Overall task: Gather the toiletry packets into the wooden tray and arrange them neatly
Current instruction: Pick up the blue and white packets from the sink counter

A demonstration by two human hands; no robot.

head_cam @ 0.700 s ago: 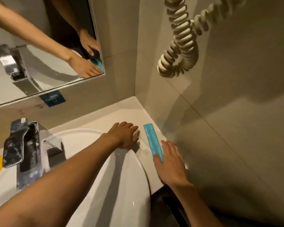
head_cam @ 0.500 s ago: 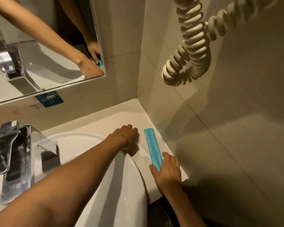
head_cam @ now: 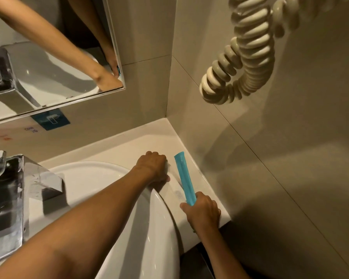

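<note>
A long turquoise toiletry packet (head_cam: pixel 183 176) lies on the white counter beside the right wall. My right hand (head_cam: pixel 203 210) pinches its near end between thumb and fingers. My left hand (head_cam: pixel 152 167) is curled into a fist on the counter at the basin's rim, and a small pale packet (head_cam: pixel 167 168) peeks out from under its fingers. A flat white packet (head_cam: pixel 176 191) with a grey oval mark lies between the two hands, partly under the turquoise one. No wooden tray is in view.
A round white basin (head_cam: pixel 101 178) fills the lower middle, with a chrome faucet (head_cam: pixel 6 190) at the left. A mirror (head_cam: pixel 48 57) hangs above. A coiled cream cord (head_cam: pixel 244 57) dangles on the right wall. The counter's front edge (head_cam: pixel 226 222) drops off beside my right hand.
My left hand went from flat with spread fingers to a closed fist. My right hand closed its fingers around the near end of the turquoise packet.
</note>
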